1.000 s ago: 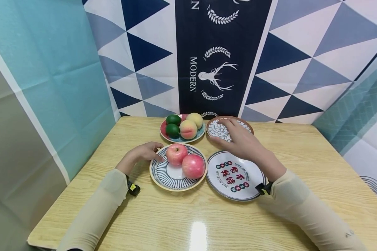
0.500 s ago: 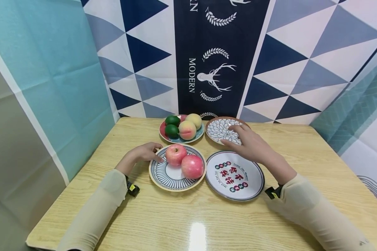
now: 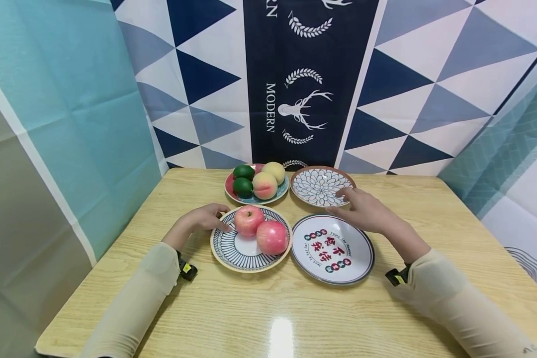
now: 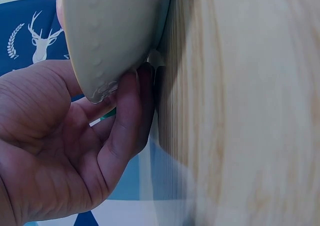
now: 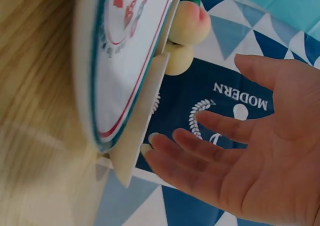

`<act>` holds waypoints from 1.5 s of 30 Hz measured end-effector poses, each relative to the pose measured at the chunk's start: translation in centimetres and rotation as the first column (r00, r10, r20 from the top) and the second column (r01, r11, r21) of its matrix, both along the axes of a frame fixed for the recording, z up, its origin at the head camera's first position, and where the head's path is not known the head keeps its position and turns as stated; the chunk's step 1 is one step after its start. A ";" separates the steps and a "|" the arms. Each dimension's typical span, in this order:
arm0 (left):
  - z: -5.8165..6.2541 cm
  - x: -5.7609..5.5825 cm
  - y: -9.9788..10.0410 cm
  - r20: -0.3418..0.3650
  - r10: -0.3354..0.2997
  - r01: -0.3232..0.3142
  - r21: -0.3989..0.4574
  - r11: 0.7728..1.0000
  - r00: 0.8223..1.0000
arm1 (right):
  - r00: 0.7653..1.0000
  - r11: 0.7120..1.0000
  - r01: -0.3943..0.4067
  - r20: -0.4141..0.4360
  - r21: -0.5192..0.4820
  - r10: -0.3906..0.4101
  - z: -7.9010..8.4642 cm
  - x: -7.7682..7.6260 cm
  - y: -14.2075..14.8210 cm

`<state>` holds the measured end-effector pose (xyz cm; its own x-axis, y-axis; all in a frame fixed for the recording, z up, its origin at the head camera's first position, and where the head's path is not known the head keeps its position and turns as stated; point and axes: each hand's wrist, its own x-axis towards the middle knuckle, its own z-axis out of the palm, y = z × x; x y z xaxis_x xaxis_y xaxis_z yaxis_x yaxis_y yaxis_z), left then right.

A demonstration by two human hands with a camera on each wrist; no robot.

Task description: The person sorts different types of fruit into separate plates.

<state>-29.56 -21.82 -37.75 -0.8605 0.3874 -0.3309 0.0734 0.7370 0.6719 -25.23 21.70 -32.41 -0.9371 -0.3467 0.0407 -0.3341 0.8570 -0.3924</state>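
My left hand grips the left rim of a blue-striped plate that holds two red apples. In the left wrist view, the fingers curl beneath the plate's underside, and the thumb goes over its rim. My right hand hovers palm down, fingers loosely spread and holding nothing. It is over the gap between a white plate with red characters and a brown-rimmed flower-patterned plate behind it. In the right wrist view, the fingers look apart from both plates.
A red and blue plate at the back left carries two peaches and two green fruits. All the plates stand close together on a wooden table. A patterned cloth backdrop rises behind the table's far edge.
My right hand has moved right and lower, from above the flower-patterned plate toward its right front edge. The left hand keeps its grip on the striped plate. The view has shifted slightly.
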 end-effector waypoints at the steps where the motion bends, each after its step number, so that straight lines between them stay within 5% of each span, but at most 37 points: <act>1: 0.0 0.0 0.0 -0.001 0.001 -0.001 0.000 1.000 1.000 | 1.000 1.000 0.001 0.018 0.002 -0.001 -0.1 0.0 0.1; 8: 0.1 0.1 -0.2 0.008 0.015 -0.015 0.007 1.000 1.000 | 0.985 0.997 0.019 0.171 0.074 -0.032 -0.3 -0.3 1.1; 17: -0.2 0.1 -0.5 0.035 -0.008 0.007 0.029 1.000 0.999 | 0.931 0.997 0.044 0.359 0.068 -0.066 -0.6 -0.7 1.5; 45: 0.0 0.1 0.0 0.011 -0.009 0.008 0.009 1.000 1.000 | 0.911 0.999 0.044 0.409 0.009 -0.044 -2.9 -1.6 3.4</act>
<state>-29.45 -21.85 -37.74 -0.8535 0.3976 -0.3369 0.0721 0.7304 0.6792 -26.86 25.15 -35.36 -0.8858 -0.3051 -0.3496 -0.1065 0.8670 -0.4868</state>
